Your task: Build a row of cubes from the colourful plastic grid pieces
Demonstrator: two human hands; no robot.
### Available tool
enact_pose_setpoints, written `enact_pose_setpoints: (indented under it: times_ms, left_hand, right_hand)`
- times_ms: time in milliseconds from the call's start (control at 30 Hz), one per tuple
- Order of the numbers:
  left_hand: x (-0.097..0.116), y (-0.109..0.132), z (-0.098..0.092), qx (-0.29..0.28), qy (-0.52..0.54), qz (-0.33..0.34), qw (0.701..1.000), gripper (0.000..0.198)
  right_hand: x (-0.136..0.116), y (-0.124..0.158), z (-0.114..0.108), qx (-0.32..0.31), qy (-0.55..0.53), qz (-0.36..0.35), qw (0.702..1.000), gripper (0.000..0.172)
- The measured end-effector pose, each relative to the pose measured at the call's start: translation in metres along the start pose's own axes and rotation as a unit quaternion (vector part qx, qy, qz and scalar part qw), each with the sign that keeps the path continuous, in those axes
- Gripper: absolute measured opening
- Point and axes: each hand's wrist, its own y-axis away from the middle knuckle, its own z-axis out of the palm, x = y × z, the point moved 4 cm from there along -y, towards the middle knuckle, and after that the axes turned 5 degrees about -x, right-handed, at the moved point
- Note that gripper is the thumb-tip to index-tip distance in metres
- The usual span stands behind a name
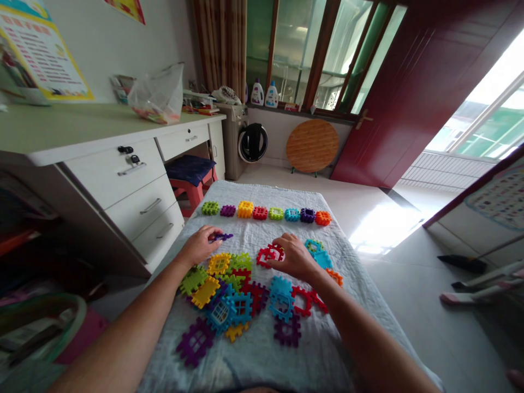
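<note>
My left hand (200, 246) is closed at the near end of a flat purple interlocking building block (223, 237) low over the cloth. My right hand (297, 254) has its thumb and fingers around a red building block (265, 254) with an open middle. Between and below my hands lies a loose pile of notched square blocks, among them a yellow window block (219, 263), a blue window block (220, 313) and a purple window block (195, 341). To the right of the pile are light blue blocks (281, 297) and a dark purple frame (287, 331).
Across the far part of the cloth-covered table (262, 188) runs a row of several assembled cubes (260, 213). Beyond my right hand lie blue blocks (321, 257) and an orange block (335, 277). A white desk (126, 169) and a stool (190, 172) stand on the left.
</note>
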Motion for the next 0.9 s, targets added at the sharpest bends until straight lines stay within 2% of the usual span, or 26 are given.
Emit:
enact_pose_setpoints:
  times_ms: [167,333,433,700,900]
  left_hand:
    - [0.001,0.000,0.000,-0.004,0.006,0.001,1.000,0.033]
    - [0.001,0.000,0.000,-0.006,0.003,0.001,1.000,0.031]
    - [0.001,0.000,0.000,-0.005,0.004,0.003,1.000,0.031]
    - [0.006,0.000,-0.002,0.001,0.026,-0.001,1.000,0.031]
    - [0.000,0.000,-0.001,-0.003,0.013,0.004,1.000,0.030]
  right_hand:
    - [-0.013,-0.013,0.016,-0.049,0.071,0.039,0.995,0.036]
    - [-0.015,-0.012,0.021,-0.066,0.086,0.064,0.992,0.035]
    - [-0.016,-0.012,0.020,-0.080,0.084,0.065,0.991,0.038]
    - [-0.018,-0.015,0.021,-0.086,0.083,0.044,0.992,0.034]
    - [-0.019,-0.017,0.026,-0.092,0.089,0.046,0.991,0.031]
